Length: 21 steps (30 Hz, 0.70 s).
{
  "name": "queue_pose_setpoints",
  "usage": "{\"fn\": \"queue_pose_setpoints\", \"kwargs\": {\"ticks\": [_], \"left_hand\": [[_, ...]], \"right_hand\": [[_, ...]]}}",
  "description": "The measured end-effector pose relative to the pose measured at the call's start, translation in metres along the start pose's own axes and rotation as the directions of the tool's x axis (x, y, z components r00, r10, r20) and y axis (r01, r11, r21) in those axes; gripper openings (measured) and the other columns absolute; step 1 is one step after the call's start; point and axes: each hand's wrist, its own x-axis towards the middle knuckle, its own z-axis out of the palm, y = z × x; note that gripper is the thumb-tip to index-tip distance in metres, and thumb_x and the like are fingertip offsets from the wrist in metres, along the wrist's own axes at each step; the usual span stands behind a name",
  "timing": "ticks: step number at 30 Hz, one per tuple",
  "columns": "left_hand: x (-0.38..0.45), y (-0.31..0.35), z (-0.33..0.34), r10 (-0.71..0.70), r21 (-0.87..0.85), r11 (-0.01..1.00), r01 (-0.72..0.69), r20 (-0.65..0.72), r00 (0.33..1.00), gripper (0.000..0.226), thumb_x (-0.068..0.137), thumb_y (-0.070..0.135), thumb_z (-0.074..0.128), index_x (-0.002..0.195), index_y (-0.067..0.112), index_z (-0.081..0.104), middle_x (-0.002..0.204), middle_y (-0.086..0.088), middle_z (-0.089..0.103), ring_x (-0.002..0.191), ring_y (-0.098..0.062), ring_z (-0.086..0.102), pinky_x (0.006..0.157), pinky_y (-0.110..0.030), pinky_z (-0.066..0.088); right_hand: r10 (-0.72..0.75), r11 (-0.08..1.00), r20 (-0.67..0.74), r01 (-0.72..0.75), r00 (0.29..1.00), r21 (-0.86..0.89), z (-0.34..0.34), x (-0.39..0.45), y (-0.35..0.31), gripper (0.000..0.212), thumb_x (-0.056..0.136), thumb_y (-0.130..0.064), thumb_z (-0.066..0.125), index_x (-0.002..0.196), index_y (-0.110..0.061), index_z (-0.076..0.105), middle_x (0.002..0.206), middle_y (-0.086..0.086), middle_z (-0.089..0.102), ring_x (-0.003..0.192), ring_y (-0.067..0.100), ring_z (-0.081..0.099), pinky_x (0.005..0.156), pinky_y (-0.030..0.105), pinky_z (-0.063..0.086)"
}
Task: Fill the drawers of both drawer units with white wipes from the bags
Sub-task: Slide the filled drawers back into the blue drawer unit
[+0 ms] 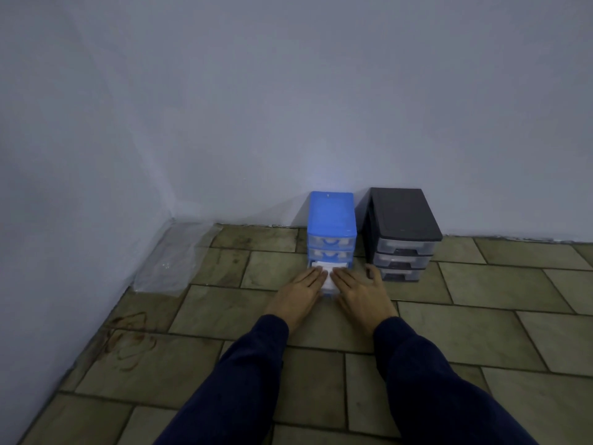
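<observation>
Blue plastic 3-drawer unit (pixel 331 220) stands at frame centre against the pale wall (pixel 288 91); bottom drawer (pixel 327 292) pulled out toward the camera, upper two closed. Stack of white wipes (pixel 329 273) fills the open drawer. Left hand (pixel 300 292) and right hand (pixel 356 292), both w/ fingers straight and close together, press flat on the wipes, palms down. Black plastic 3-drawer unit (pixel 401 220) just right of blue one, drawers closed. Clear plastic bag (pixel 170 261) lies on the tiled floor (pixel 481 316), centre left, by the corner.
</observation>
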Motion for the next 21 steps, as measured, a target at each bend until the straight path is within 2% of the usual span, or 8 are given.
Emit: {"fn": "queue_pose_setpoints", "kwargs": {"ticks": [6, 9, 11, 12, 14, 17, 19, 21], "left_hand": [[0.012, 0.000, 0.004, 0.008, 0.063, 0.998, -0.006, -0.028, 1.000, 0.059, 0.099, 0.007, 0.037, 0.149, 0.008, 0.006, 0.158, -0.009, 0.008, 0.146, -0.017, 0.008, 0.117, -0.027, 0.004], [0.012, 0.002, 0.000, 0.043, 0.094, 0.995, -0.031, -0.128, 0.991, 0.060, 0.088, 0.002, 0.056, 0.143, 0.004, 0.033, 0.149, -0.016, 0.035, 0.137, -0.025, 0.034, 0.114, -0.031, 0.024], [0.010, 0.001, 0.000, 0.101, 0.136, 0.989, -0.065, -0.277, 0.955, 0.061, 0.056, 0.005, 0.085, 0.113, 0.008, 0.067, 0.115, -0.014, 0.065, 0.106, -0.026, 0.062, 0.089, -0.029, 0.050], [0.011, 0.000, 0.001, 0.112, 0.174, 0.983, -0.055, -0.339, 0.934, 0.059, 0.040, 0.011, 0.092, 0.096, 0.013, 0.074, 0.099, -0.009, 0.069, 0.093, -0.022, 0.064, 0.076, -0.027, 0.054], [0.012, 0.000, 0.000, 0.113, 0.175, 0.984, -0.039, -0.435, 0.893, 0.050, 0.034, 0.019, 0.094, 0.080, 0.019, 0.074, 0.090, -0.003, 0.068, 0.091, -0.018, 0.054, 0.069, -0.028, 0.054], [0.018, -0.003, -0.002, 0.016, 0.103, 0.994, 0.041, -0.500, 0.866, 0.068, 0.038, 0.027, 0.094, 0.097, 0.015, 0.061, 0.099, -0.007, 0.065, 0.095, -0.019, 0.045, 0.072, -0.032, 0.053], [0.022, -0.007, -0.006, -0.063, 0.024, 0.996, 0.088, -0.524, 0.849, 0.090, 0.040, 0.029, 0.094, 0.115, 0.012, 0.047, 0.113, -0.012, 0.056, 0.101, -0.021, 0.044, 0.077, -0.036, 0.053], [0.024, -0.010, -0.011, -0.095, -0.072, 0.995, 0.067, -0.529, 0.844, 0.113, 0.046, 0.028, 0.092, 0.138, 0.012, 0.029, 0.133, -0.013, 0.039, 0.116, -0.024, 0.040, 0.089, -0.044, 0.051]], "right_hand": [[0.031, 0.999, -0.030, -0.030, 0.999, 0.031, -0.001, 0.007, 0.004, 0.053, 0.032, -0.020, 0.094, 0.082, -0.016, 0.076, 0.081, 0.000, 0.074, 0.074, 0.014, 0.070, 0.076, 0.047, 0.054], [0.052, 0.996, -0.060, -0.047, 0.997, 0.075, -0.002, 0.006, 0.006, 0.042, 0.034, -0.013, 0.093, 0.070, -0.019, 0.073, 0.072, -0.002, 0.071, 0.069, 0.016, 0.068, 0.074, 0.039, 0.055], [0.071, 0.996, -0.054, -0.069, 0.996, 0.050, -0.002, 0.006, 0.008, 0.039, 0.035, -0.016, 0.093, 0.066, -0.021, 0.071, 0.070, -0.004, 0.069, 0.069, 0.017, 0.065, 0.070, 0.037, 0.053], [0.085, 0.996, -0.065, -0.083, 0.994, 0.036, -0.002, 0.007, 0.009, 0.037, 0.035, -0.017, 0.093, 0.065, -0.021, 0.071, 0.070, -0.003, 0.067, 0.070, 0.018, 0.064, 0.067, 0.037, 0.053], [0.134, 0.990, -0.081, -0.130, 0.988, 0.053, -0.002, 0.009, 0.010, 0.035, 0.037, -0.018, 0.093, 0.063, -0.019, 0.070, 0.071, -0.001, 0.064, 0.070, 0.020, 0.062, 0.064, 0.037, 0.052], [0.258, 0.933, -0.069, -0.230, 0.964, 0.276, 0.000, 0.012, 0.009, 0.038, 0.048, -0.013, 0.091, 0.074, -0.009, 0.064, 0.080, 0.007, 0.060, 0.071, 0.024, 0.060, 0.054, 0.035, 0.054], [0.359, 0.828, -0.009, -0.314, 0.933, 0.464, -0.001, 0.014, 0.008, 0.034, 0.070, -0.010, 0.079, 0.093, -0.004, 0.056, 0.097, 0.012, 0.057, 0.086, 0.026, 0.059, 0.062, 0.035, 0.053], [0.444, 0.666, 0.117, -0.414, 0.888, 0.620, -0.004, 0.015, 0.005, 0.032, 0.082, -0.012, 0.069, 0.100, -0.007, 0.044, 0.105, 0.014, 0.056, 0.094, 0.026, 0.057, 0.071, 0.037, 0.050]]}}
